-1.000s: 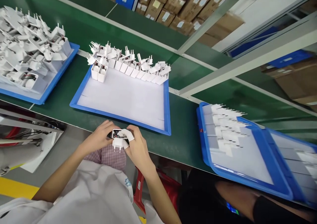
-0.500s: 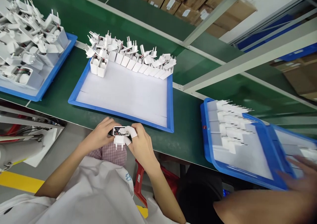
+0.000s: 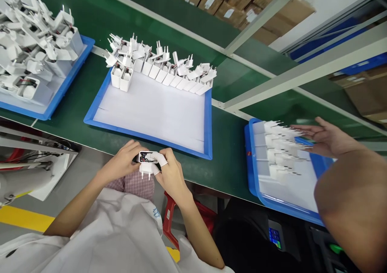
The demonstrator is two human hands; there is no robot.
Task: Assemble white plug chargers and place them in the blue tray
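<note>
Between my hands, just off the front edge of the bench, is an opened white plug adapter [image 3: 146,168]. Its casing shows dark parts inside, and the two-pin plug piece hangs off it toward me. My left hand [image 3: 126,158] is closed round the casing's left end. With white covers on its fingertips, my right hand [image 3: 172,172] grips the right side, finger and thumb on the casing. Beyond them lies a blue-rimmed tray [image 3: 145,138] lined in white; a row of similar open adapters [image 3: 169,73] stands along its far side.
A second blue tray [image 3: 57,104] at left is heaped with open adapters [image 3: 33,47]. At right, a blue tray [image 3: 254,176] holds rows of closed adapters [image 3: 278,148], with a co-worker's hand [image 3: 332,138] over it. A metal post [image 3: 302,75] slants above the bench; a red stool [image 3: 171,216] is below.
The co-worker's hand has moved from the far-right tray up to the rows of closed adapters. My hands keep the same hold on the adapter; the view has shifted slightly.
</note>
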